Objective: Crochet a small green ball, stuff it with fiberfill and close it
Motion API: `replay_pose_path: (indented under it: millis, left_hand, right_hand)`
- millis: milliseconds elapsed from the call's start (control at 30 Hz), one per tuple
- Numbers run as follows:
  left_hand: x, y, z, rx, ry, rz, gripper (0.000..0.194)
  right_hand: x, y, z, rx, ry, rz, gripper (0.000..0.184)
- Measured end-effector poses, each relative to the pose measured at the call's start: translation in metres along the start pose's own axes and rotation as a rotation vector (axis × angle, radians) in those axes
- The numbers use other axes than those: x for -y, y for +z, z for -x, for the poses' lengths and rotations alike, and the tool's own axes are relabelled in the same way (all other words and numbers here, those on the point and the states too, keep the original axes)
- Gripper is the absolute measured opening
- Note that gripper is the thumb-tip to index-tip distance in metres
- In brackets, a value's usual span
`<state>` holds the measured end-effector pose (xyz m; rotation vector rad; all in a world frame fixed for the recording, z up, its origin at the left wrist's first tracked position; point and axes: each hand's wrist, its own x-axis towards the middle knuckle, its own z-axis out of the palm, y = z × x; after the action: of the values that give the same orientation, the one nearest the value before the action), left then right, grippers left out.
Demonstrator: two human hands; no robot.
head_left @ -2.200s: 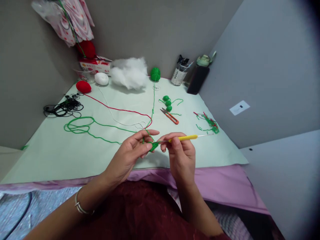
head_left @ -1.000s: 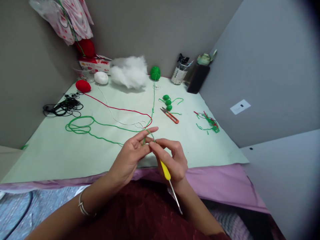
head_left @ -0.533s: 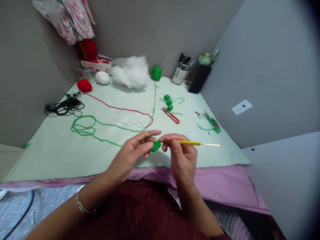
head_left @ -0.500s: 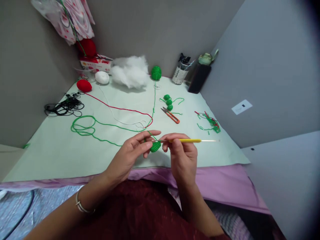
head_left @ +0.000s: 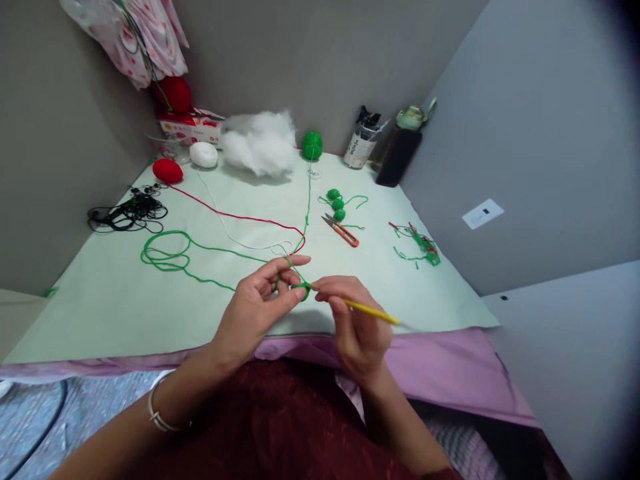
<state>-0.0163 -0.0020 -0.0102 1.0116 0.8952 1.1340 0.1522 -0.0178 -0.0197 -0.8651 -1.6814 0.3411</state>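
Yellow hook tilted, prev. lvl.

Light is soft, upper-right corner black, hook blurred.

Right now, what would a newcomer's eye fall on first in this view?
Probably the big fluffy white heap at the back of the table, just left of a green ball of yarn. Next, perhaps, the yellow-handled hook in the right hand, near the small green piece pinched by the left hand. The orange-handled snips also stand out, lying beyond the hands.
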Motion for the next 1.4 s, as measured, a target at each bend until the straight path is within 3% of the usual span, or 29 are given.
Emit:
replay_pose_path:
  millis: [100,167,267,400,500,700,767,833,933,1067,1200,1400]
  left_hand:
    - [0.000,0.005,0.001,-0.015,-0.057,0.147,0.049]
    - [-0.001,0.006,0.000,0.046,-0.172,0.292,0.052]
    - [-0.006,0.003,-0.003,0.102,-0.300,0.392,0.048]
    - [-0.010,0.001,-0.003,0.078,-0.216,0.341,0.043]
    - [-0.007,0.005,-0.001,0.106,-0.147,0.281,0.037]
    - [0.000,0.010,-0.001,0.020,-0.056,0.227,0.041]
    - [-0.001,0.010,-0.002,0.017,-0.105,0.303,0.045]
    - [-0.004,0.009,-0.004,0.069,-0.215,0.394,0.045]
    - [-0.008,0.005,-0.006,0.115,-0.303,0.479,0.038]
    - [-0.007,0.005,-0.006,0.070,-0.183,0.378,0.035]
    - [-0.002,0.007,-0.004,0.114,-0.071,0.203,0.034]
    - [-0.004,0.000,-0.003,0.105,-0.059,0.119,0.026]
  right_hand:
    - [-0.003,0.004,0.006,0.006,-0.234,0.294,0.028]
    - [-0.005,0.007,0.009,-0.029,-0.274,0.352,0.031]
    - [-0.005,0.007,0.006,-0.123,-0.126,0.144,0.027]
    - [-0.006,0.006,-0.004,-0.234,0.201,-0.306,0.022]
    - [-0.006,0.009,-0.009,-0.168,0.251,-0.355,0.018]
    - [-0.003,0.015,0.001,-0.127,-0.032,0.041,0.029]
    - [-0.004,0.015,0.006,-0.120,-0.160,0.212,0.038]
    - [-0.005,0.014,0.008,-0.139,-0.201,0.251,0.041]
    - [-0.005,0.010,0.003,-0.193,-0.050,0.042,0.032]
    - [-0.004,0.009,-0.005,-0.215,0.252,-0.386,0.020]
    - [-0.006,0.011,-0.007,-0.175,0.339,-0.436,0.015]
    - [-0.006,0.008,-0.012,-0.193,0.509,-0.682,0.017]
